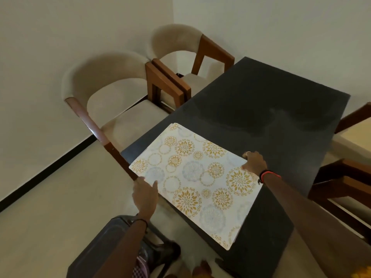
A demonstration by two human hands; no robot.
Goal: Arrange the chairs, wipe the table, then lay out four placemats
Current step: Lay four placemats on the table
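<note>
A stack of white placemats (192,177) with gold and pale blue round flowers lies on the near end of the dark table (271,121), partly overhanging its near-left edge. My left hand (145,194) grips the stack's near-left edge, thumb on top. My right hand (255,162) holds the stack's right edge; it wears a ring and a red wristband. Two beige cushioned chairs with wooden arms stand along the table's left side: a near chair (112,101) and a far chair (180,49).
Wooden chair frames (345,177) stand at the table's right side. A dark plastic stool or chair (112,243) sits just below my left arm. White walls close in behind the chairs, and pale floor lies to the left.
</note>
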